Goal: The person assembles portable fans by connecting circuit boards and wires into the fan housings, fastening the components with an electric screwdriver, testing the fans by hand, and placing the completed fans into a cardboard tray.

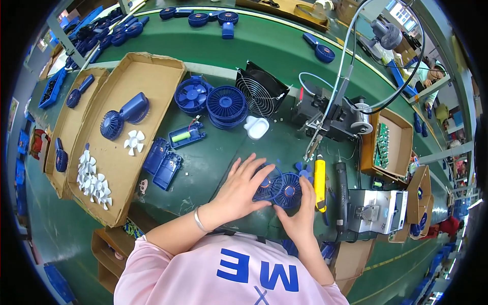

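Note:
Two round blue fan grilles lie side by side between my hands on the green bench. My left hand has its thumb and index finger round the edge of the left fan grille, its other fingers reaching past it. My right hand takes the right fan grille between thumb and fingers at its outer side. Just beyond lies a small blue fan blade. A yellow-handled tool and a black soldering iron or screwdriver-like tool lie to the right.
Left stands a cardboard tray with white fan blades. Blue grilles are stacked ahead, near a black cooling fan. A wire-feed soldering machine stands ahead right, beside a box of circuit boards. Handheld fans lie on the conveyor.

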`<state>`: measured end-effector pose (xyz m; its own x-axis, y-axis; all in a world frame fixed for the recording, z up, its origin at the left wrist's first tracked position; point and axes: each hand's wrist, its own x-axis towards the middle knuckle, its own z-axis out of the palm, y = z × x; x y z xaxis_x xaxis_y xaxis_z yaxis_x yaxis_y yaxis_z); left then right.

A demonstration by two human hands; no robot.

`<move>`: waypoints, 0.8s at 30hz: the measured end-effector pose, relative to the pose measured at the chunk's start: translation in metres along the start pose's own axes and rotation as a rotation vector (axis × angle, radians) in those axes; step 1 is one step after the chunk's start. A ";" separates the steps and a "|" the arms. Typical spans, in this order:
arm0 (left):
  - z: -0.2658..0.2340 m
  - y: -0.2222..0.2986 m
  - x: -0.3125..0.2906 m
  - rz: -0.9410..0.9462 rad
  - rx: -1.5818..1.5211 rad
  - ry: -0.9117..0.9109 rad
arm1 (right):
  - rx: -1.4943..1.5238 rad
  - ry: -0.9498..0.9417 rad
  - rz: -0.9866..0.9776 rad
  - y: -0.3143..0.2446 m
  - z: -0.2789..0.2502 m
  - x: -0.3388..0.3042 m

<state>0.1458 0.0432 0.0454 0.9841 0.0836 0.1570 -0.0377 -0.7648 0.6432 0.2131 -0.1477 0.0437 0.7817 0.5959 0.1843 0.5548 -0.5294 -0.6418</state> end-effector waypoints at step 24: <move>-0.021 -0.010 -0.034 -0.594 -1.502 0.004 | 0.533 0.008 -0.172 -0.025 0.014 -0.003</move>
<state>0.1096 0.0617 0.0490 0.9205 0.1281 -0.3692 0.1995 0.6583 0.7258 0.1930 -0.1278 0.0490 0.6959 0.6412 0.3235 0.4551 -0.0453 -0.8893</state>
